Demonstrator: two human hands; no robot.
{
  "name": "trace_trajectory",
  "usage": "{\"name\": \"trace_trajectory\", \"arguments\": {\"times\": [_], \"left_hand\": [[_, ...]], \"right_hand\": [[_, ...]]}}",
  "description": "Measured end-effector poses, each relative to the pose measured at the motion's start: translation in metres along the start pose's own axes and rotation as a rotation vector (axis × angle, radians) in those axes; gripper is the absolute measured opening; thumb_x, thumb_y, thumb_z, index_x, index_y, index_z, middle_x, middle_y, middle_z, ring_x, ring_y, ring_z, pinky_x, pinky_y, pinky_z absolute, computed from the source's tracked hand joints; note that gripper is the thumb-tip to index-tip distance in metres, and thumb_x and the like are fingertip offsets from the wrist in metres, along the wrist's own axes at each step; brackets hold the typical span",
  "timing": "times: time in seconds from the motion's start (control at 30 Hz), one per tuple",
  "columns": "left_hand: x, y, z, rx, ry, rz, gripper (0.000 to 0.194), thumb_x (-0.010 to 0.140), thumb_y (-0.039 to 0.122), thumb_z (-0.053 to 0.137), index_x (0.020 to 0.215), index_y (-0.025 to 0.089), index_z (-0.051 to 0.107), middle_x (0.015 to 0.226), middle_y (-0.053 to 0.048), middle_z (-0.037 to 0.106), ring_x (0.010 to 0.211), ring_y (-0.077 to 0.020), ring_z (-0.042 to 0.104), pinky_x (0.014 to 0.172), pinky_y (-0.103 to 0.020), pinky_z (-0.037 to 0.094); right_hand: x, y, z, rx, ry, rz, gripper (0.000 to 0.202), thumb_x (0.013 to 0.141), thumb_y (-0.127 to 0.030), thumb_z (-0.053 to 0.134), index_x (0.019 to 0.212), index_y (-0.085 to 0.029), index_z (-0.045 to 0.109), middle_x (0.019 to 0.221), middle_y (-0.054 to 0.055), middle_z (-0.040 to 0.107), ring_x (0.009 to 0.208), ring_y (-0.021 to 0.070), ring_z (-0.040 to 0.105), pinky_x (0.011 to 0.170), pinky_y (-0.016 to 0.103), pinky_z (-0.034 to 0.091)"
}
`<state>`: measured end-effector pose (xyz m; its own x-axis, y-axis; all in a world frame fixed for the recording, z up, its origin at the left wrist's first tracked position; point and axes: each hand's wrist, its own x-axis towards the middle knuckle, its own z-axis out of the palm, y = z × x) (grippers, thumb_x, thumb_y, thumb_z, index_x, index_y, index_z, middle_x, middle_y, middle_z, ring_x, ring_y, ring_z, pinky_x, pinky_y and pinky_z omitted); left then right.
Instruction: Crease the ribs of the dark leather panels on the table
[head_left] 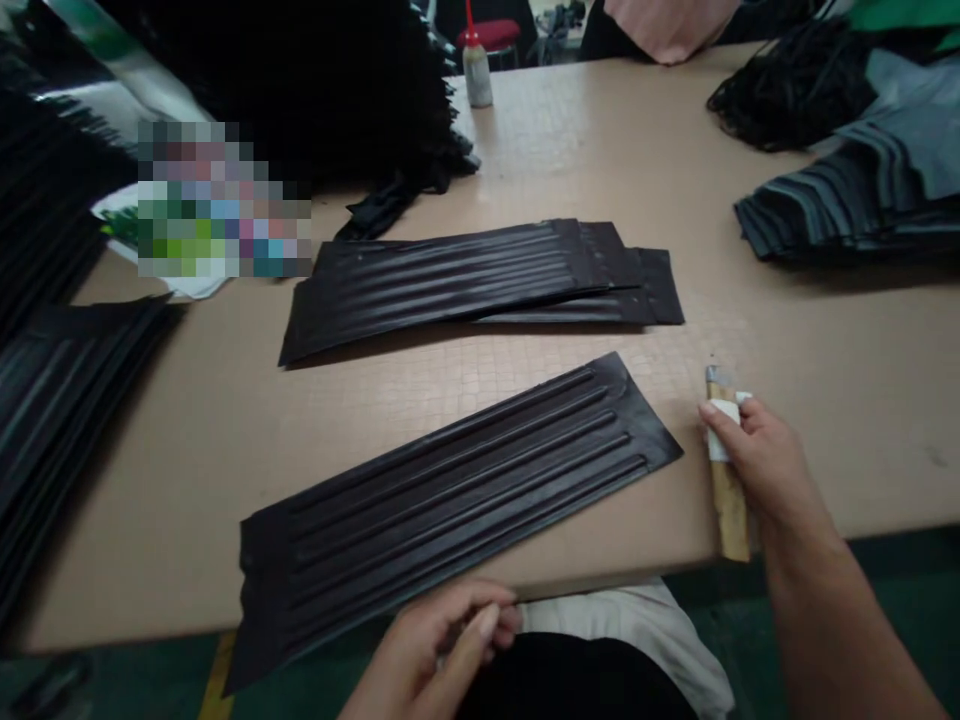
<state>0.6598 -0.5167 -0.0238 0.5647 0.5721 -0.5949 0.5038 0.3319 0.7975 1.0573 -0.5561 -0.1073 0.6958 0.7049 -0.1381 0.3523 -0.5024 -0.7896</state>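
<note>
A long black ribbed leather panel [450, 510] lies at the desk's [825, 330] near edge, its long axis running from near-left to far-right. The left hand [435, 640] pinches its near edge; the right hand [757, 455] grasps one flat wooden tool [726, 480]. Three similar panels [480, 285] are stacked mid-desk.

The ribbed leather panel [450, 500] up front is dark brown, nearly black, with raised parallel stripes (same look on the stacked panels [480, 280] behind it). Table [825, 330] is beige with a faint small-square grid. The wooden stick [727, 480] is tan with a white wrap. The glue bottle [477, 68] has a red nozzle.
</note>
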Motion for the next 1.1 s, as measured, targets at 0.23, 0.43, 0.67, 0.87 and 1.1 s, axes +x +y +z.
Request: {"name": "trace_trajectory", "arguments": {"times": [0.23, 0.43, 0.67, 0.87, 1.1], "left_hand": [[0.148, 0.078, 0.038, 1.000, 0.151, 0.760, 0.037, 0.102, 0.025, 0.048, 0.134, 0.011, 0.061, 0.151, -0.013, 0.056, 0.143, -0.0276, 0.049, 0.121, -0.045, 0.039], [0.178, 0.076, 0.048, 1.296, 0.233, 0.795, 0.041, 0.104, 0.026, 0.044, 0.139, 0.011, 0.058, 0.151, -0.012, 0.057, 0.142, -0.0264, 0.051, 0.115, -0.042, 0.044], [0.178, 0.071, 0.036, 1.279, 0.201, 0.848, 0.041, 0.105, 0.024, 0.042, 0.141, 0.013, 0.057, 0.152, -0.009, 0.056, 0.141, -0.0246, 0.051, 0.112, -0.040, 0.046], [0.183, 0.067, 0.032, 1.292, 0.176, 0.894, 0.041, 0.104, 0.021, 0.042, 0.141, 0.014, 0.057, 0.151, -0.009, 0.057, 0.142, -0.0247, 0.050, 0.110, -0.041, 0.046], [0.187, 0.062, 0.031, 1.310, 0.170, 0.928, 0.043, 0.104, 0.018, 0.040, 0.143, 0.013, 0.056, 0.156, -0.009, 0.052, 0.142, -0.0260, 0.049, 0.108, -0.043, 0.046]], "right_hand": [[0.020, -0.043, 0.011, -0.292, -0.129, -0.242, 0.035, 0.092, -0.048, 0.058, 0.115, -0.022, 0.058, 0.098, 0.009, 0.072, 0.085, 0.0274, 0.069, 0.075, 0.038, 0.053], [0.032, -0.062, 0.040, -0.691, -0.189, -0.312, 0.071, 0.085, -0.064, 0.069, 0.134, -0.018, 0.049, 0.127, 0.020, 0.063, 0.108, 0.0362, 0.066, 0.082, 0.041, 0.052], [0.035, -0.074, 0.044, -0.783, -0.194, -0.184, 0.069, 0.083, -0.068, 0.070, 0.128, -0.021, 0.047, 0.121, 0.016, 0.066, 0.099, 0.0348, 0.068, 0.070, 0.037, 0.047], [0.045, -0.083, 0.045, -0.834, -0.183, -0.088, 0.071, 0.082, -0.072, 0.069, 0.127, -0.022, 0.047, 0.102, 0.013, 0.072, 0.090, 0.0348, 0.070, 0.066, 0.035, 0.042], [0.062, -0.086, 0.048, -0.806, -0.140, -0.012, 0.072, 0.077, -0.076, 0.070, 0.120, -0.022, 0.051, 0.094, 0.014, 0.072, 0.088, 0.0343, 0.069, 0.070, 0.036, 0.045]]}}
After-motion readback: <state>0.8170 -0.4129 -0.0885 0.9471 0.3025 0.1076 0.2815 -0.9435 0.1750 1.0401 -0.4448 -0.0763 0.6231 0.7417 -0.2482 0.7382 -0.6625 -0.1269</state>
